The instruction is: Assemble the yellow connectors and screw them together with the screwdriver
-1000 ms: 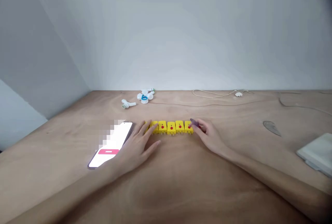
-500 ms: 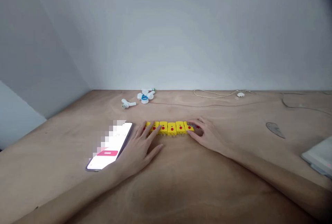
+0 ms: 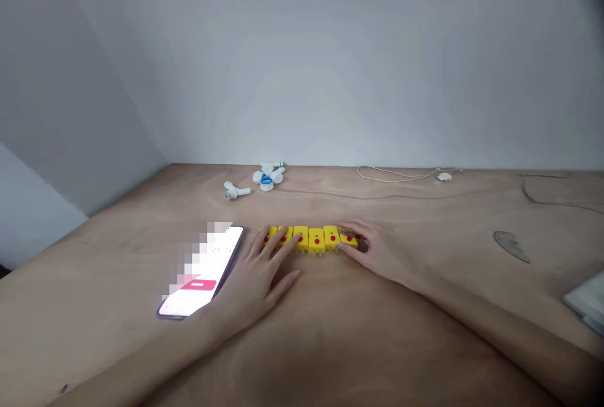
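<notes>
Several yellow plugs (image 3: 316,241) with red dots and metal pins lie side by side in a row on the wooden table, pins facing me. The spread fingers of my left hand (image 3: 259,272) rest over the left end of the row, partly covering the plugs there. At the other end, my right hand (image 3: 372,246) has its thumb and fingers closed around the rightmost yellow plug (image 3: 348,239). A slim dark and red item (image 3: 352,234) shows under those fingers; its kind is hard to make out.
A lit phone (image 3: 202,278) lies beside my left forearm. White plastic pipe fittings (image 3: 237,191) and a white roll with a blue ring (image 3: 267,182) sit near the wall. A pale cord (image 3: 401,177) lies at the back. At the right edge is a white object (image 3: 587,300).
The camera view has shifted slightly. My left fingers lie a little further along the row, the index finger now on the third plug. My right hand stays at the right end.
</notes>
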Motion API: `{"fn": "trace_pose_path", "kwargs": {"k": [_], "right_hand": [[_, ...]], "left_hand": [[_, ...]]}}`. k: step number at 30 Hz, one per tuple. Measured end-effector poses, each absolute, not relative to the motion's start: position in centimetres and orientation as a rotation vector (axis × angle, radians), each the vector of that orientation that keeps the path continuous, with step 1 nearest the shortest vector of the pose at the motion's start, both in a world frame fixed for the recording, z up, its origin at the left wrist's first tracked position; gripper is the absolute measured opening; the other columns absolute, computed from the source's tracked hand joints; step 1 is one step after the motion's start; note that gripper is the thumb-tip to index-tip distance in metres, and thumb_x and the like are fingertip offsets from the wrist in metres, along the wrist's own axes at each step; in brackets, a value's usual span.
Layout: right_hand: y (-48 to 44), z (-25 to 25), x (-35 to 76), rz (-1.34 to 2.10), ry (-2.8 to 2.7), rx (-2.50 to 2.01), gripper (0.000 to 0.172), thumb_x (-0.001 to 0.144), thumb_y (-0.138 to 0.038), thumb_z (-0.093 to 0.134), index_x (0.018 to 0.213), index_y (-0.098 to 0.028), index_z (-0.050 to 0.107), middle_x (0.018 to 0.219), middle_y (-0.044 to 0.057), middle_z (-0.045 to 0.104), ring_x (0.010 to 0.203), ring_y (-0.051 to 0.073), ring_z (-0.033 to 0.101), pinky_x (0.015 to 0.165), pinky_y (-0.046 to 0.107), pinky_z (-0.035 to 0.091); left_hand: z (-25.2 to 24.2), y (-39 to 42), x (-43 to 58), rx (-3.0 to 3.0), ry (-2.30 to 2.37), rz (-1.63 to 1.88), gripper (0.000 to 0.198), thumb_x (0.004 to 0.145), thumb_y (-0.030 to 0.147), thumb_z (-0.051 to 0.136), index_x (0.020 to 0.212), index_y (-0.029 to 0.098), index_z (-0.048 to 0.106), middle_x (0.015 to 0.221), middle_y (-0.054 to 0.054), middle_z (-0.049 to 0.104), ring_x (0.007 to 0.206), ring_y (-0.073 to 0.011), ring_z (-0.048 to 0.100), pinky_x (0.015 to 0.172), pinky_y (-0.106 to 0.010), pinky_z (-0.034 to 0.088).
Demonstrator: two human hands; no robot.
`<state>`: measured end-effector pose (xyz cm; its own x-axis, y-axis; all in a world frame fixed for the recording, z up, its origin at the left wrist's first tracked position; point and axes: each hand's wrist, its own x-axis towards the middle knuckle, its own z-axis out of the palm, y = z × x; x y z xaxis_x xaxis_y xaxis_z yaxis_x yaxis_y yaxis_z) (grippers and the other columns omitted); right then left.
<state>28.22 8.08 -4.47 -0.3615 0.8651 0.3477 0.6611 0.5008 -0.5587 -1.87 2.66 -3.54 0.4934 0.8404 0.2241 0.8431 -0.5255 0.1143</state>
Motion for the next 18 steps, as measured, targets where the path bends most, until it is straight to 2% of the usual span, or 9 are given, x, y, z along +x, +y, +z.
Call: {"fn": "trace_pose_path", "kwargs": {"k": [12, 18], "right_hand": [[8.31, -5.07, 28.27, 0.512, -2.106, -1.252, 0.039, 0.092, -0.044, 0.067, 0.13, -0.034, 0.067, 0.127, 0.004, 0.072, 0.108, 0.029, 0.069, 0.092, 0.045, 0.056], [8.16, -4.79, 28.33, 0.42, -2.167, -1.243, 0.04, 0.093, -0.041, 0.066, 0.132, -0.032, 0.067, 0.123, 0.006, 0.073, 0.1, 0.029, 0.07, 0.086, 0.044, 0.056]], "left_hand": [[-3.97, 2.43, -2.19, -2.698, -1.503, -0.411, 0.064, 0.104, 0.054, 0.043, 0.161, 0.027, 0.031, 0.164, -0.009, 0.034, 0.151, -0.0432, 0.025, 0.117, -0.065, 0.033], [-3.88, 2.25, -1.98, -2.696, -1.504, -0.416, 0.065, 0.104, 0.053, 0.045, 0.16, 0.024, 0.032, 0.163, -0.011, 0.036, 0.151, -0.0444, 0.027, 0.116, -0.067, 0.034]]}}
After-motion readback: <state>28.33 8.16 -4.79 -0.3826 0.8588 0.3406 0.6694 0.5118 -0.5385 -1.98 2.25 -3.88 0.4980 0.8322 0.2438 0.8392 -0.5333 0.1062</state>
